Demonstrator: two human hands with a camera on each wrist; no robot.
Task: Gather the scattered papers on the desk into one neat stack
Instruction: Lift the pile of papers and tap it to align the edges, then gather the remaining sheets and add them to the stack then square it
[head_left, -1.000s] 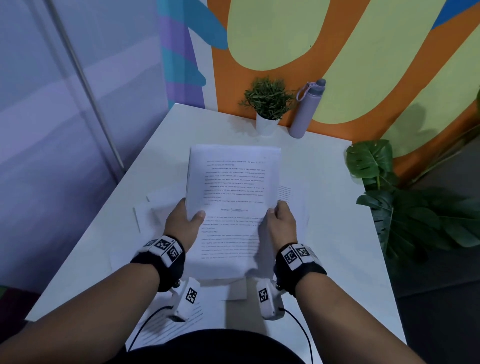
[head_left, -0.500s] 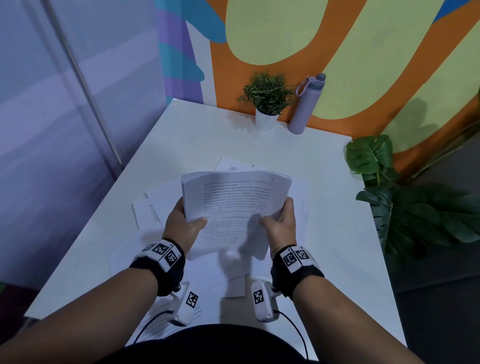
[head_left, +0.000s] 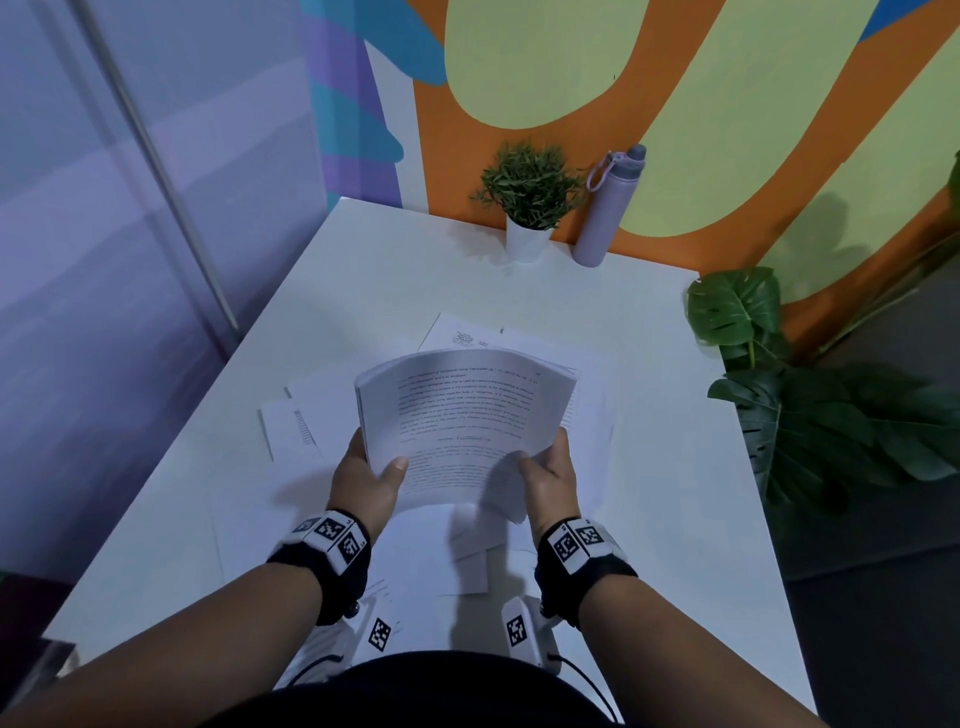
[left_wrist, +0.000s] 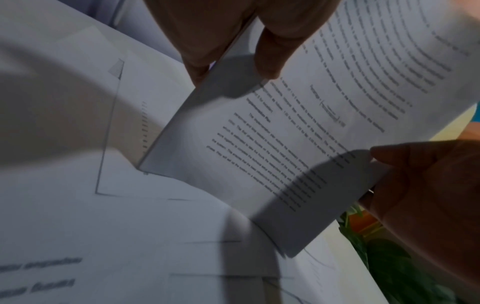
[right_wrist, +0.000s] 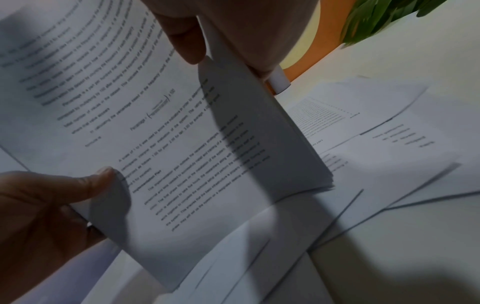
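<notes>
The left hand (head_left: 366, 480) grips the left edge of a stack (head_left: 462, 426) of printed papers, thumb on the top page and fingers under it. The right hand (head_left: 548, 475) grips the right edge the same way. The stack is held above the bench (head_left: 675, 467), bowed upward across its middle, its far end fanned slightly so the page edges show.

Under and around the stack loose sheets (head_left: 587, 415) lie flat on the bench, overlapping at odd angles. One sheet (head_left: 288, 431) lies off to the left, another (head_left: 457, 335) shows beyond the stack, and more lie near the body between the forearms.

At the far edge of the bench a small potted plant (head_left: 530, 202) stands just beside a lilac bottle (head_left: 605, 208), both well apart from the papers. A large-leaved plant (head_left: 810, 395) stands off the bench on the right.

The held stack hides most of the sheets beneath it. In the left wrist view (left_wrist: 285, 133) the print is blurred and unreadable; in the right wrist view (right_wrist: 182, 133) a few lines are sharper, though shadow covers the right part of the page. How many sheets lie underneath cannot be told.
</notes>
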